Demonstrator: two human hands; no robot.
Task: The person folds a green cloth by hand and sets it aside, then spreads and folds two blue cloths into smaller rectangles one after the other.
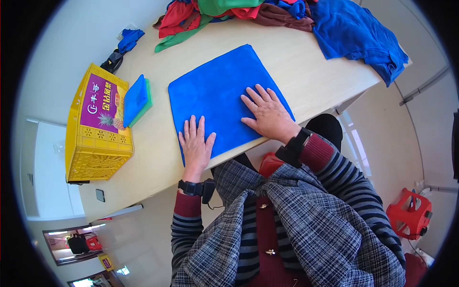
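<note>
A blue cloth (215, 91), roughly square, lies spread flat on the pale table (153, 143) in front of me. My left hand (195, 143) rests flat on its near left part, fingers apart. On its right side my right hand (267, 112) also lies palm down, with the fingers spread and the thumb out. Neither hand grips anything. To the left of the cloth is a small stack of folded cloths, a blue one (136, 99) on top of a green one (146, 111), beside a yellow crate.
The yellow plastic crate (100, 153) stands at the table's left, with a dark phone (100, 195) near it. Crumpled red, green and brown cloths (229, 12) are heaped at the far edge. A large blue cloth (354, 36) hangs over the far right corner. A red stool (409, 213) stands at right.
</note>
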